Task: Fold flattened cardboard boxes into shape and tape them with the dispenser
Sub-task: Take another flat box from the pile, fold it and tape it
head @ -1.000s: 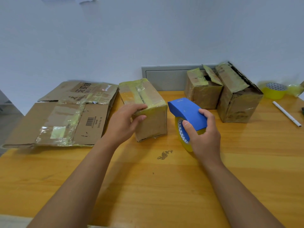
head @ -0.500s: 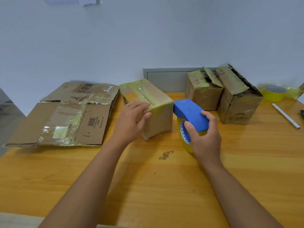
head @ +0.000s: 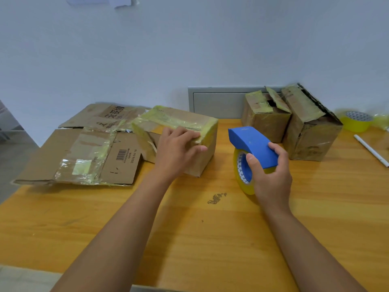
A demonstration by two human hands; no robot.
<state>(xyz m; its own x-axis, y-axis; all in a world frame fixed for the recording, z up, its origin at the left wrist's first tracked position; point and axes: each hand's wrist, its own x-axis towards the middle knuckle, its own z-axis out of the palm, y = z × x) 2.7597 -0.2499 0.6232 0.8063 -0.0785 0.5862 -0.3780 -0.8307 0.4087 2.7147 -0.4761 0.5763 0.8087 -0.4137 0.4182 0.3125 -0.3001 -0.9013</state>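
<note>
A folded cardboard box (head: 181,121) with yellowish tape along its top stands at the table's middle. My left hand (head: 176,150) grips its near top edge, fingers on the taped top and thumb on the front face. My right hand (head: 271,173) holds the blue tape dispenser (head: 252,146) with its yellow tape roll (head: 242,175), standing on the table just right of the box and apart from it. Flattened cardboard boxes (head: 88,152) lie at the left, one overlapping another.
Two more taped boxes (head: 265,121) (head: 309,131) stand at the back right by a grey wall panel (head: 216,102). A spare yellow tape roll (head: 355,121) and a white pen (head: 370,150) lie at the far right. The wooden table (head: 210,239) ends at its near edge.
My left hand turned the box so its long side now runs left to right and shifted it slightly left. The right hand with the dispenser stayed nearly in place.
</note>
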